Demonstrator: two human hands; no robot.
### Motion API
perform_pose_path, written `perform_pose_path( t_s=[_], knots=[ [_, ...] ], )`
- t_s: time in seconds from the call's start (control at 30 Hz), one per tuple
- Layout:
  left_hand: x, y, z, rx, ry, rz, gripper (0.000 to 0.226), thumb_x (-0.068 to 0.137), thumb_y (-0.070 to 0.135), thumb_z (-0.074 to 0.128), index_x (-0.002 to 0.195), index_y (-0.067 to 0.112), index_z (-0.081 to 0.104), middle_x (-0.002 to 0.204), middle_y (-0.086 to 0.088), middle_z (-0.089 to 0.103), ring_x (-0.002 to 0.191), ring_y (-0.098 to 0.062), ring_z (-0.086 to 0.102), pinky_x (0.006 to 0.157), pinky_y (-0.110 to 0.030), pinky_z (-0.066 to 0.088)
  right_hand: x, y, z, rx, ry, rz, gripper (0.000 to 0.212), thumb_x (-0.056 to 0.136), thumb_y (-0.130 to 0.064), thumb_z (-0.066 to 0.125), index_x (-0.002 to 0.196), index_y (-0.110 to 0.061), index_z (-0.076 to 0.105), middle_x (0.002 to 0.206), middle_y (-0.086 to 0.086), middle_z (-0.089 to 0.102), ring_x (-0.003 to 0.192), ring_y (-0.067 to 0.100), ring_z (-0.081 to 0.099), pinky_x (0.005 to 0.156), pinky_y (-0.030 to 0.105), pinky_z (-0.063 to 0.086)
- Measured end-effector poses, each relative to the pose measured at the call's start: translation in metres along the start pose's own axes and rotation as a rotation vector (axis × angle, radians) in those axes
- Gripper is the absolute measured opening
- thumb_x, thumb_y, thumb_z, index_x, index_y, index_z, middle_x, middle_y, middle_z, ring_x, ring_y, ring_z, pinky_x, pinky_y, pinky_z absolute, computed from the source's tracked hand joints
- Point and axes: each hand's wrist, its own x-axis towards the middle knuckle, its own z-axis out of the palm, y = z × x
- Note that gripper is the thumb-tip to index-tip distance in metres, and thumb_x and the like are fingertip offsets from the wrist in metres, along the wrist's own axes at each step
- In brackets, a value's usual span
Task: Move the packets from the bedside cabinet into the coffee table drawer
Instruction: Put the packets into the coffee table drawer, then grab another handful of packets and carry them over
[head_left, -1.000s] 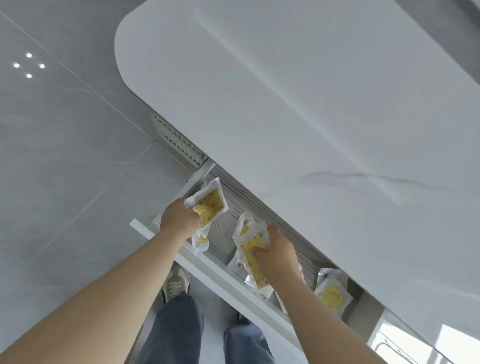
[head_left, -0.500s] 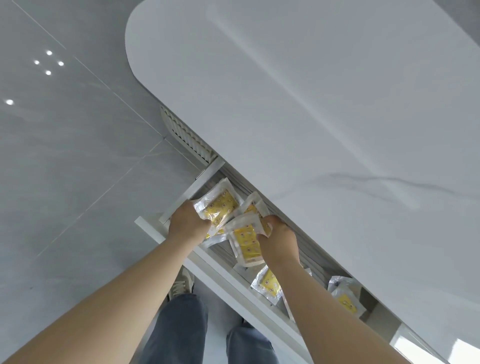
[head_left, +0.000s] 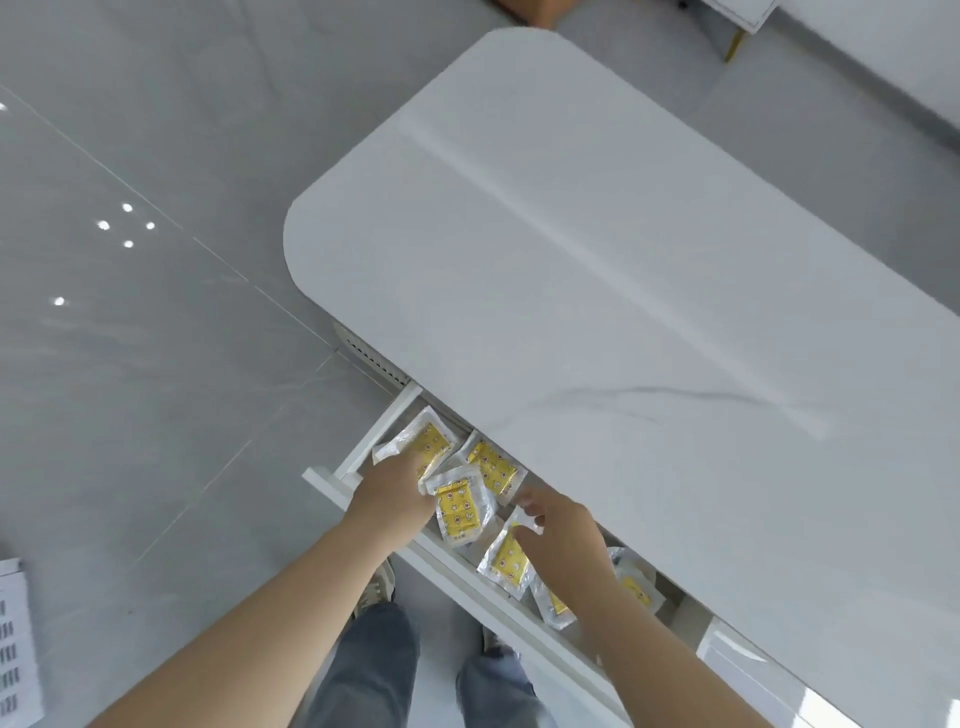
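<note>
Yellow packets (head_left: 460, 512) lie in the open drawer (head_left: 452, 564) at lower centre; left hand (head_left: 392, 493) rests loosely on one, right hand (head_left: 563, 530) pinches another, likely releasing next.

Clear packets (head_left: 460, 512) hold yellow pads with small, perhaps red, marks; the drawer (head_left: 363, 447) is white.
</note>
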Motion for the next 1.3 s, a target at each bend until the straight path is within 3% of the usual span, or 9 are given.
perform_pose_path(
  t_s=[0.17, 0.33, 0.43, 0.7, 0.97, 1.3],
  knots=[
    [-0.077, 0.063, -0.056, 0.156, 0.036, 0.146, 0.020, 0.085, 0.015, 0.053, 0.105, 0.017, 0.050, 0.108, -0.003, 0.059, 0.090, -0.019, 0.055, 0.083, -0.037, 0.049, -0.081, -0.029, -0.072, -0.111, 0.032, -0.091, 0.039, 0.087, -0.014, 0.058, 0.123, -0.029, 0.057, 0.120, -0.011, 0.060, 0.112, 0.010, 0.057, 0.091, 0.021, 0.043],
    [-0.152, 0.131, -0.106, 0.147, 0.057, 0.332, 0.041, 0.090, 0.020, 0.053, 0.130, 0.017, 0.047, 0.128, 0.001, 0.054, 0.112, -0.018, 0.053, 0.087, -0.027, 0.044, -0.158, -0.057, -0.152, -0.137, 0.148, -0.144, 0.039, 0.089, -0.022, 0.059, 0.127, -0.032, 0.054, 0.125, -0.010, 0.058, 0.113, 0.010, 0.056, 0.095, 0.023, 0.044],
    [-0.192, 0.167, -0.135, 0.144, 0.089, 0.455, 0.041, 0.089, 0.023, 0.058, 0.128, 0.020, 0.048, 0.126, 0.004, 0.055, 0.111, -0.015, 0.053, 0.093, -0.028, 0.044, -0.205, -0.066, -0.193, -0.163, 0.250, -0.165, 0.037, 0.092, -0.024, 0.057, 0.128, -0.031, 0.054, 0.127, -0.010, 0.057, 0.115, 0.009, 0.054, 0.095, 0.023, 0.043],
    [-0.278, 0.251, -0.175, 0.265, 0.084, 0.792, 0.039, 0.090, 0.030, 0.058, 0.128, 0.026, 0.047, 0.123, 0.012, 0.054, 0.108, -0.008, 0.053, 0.091, -0.023, 0.044, -0.323, -0.055, -0.260, -0.053, 0.577, -0.123, 0.035, 0.091, -0.027, 0.059, 0.125, -0.034, 0.055, 0.123, -0.015, 0.059, 0.115, 0.003, 0.053, 0.094, 0.018, 0.041],
    [-0.361, 0.357, -0.134, 0.438, 0.011, 1.121, 0.038, 0.090, 0.031, 0.057, 0.127, 0.030, 0.047, 0.123, 0.018, 0.053, 0.109, -0.005, 0.052, 0.092, -0.025, 0.045, -0.434, 0.016, -0.305, -0.010, 0.859, -0.010, 0.034, 0.090, -0.029, 0.061, 0.123, -0.033, 0.056, 0.120, -0.019, 0.059, 0.109, 0.000, 0.054, 0.085, 0.014, 0.037],
    [-0.499, 0.461, 0.012, 0.465, -0.036, 1.413, 0.039, 0.090, 0.032, 0.058, 0.127, 0.032, 0.048, 0.120, 0.020, 0.054, 0.108, 0.000, 0.052, 0.089, -0.020, 0.043, -0.591, 0.184, -0.328, 0.016, 1.073, 0.174, 0.037, 0.083, -0.026, 0.067, 0.119, -0.031, 0.061, 0.115, -0.018, 0.062, 0.108, 0.003, 0.056, 0.091, 0.023, 0.046]
  ],
)
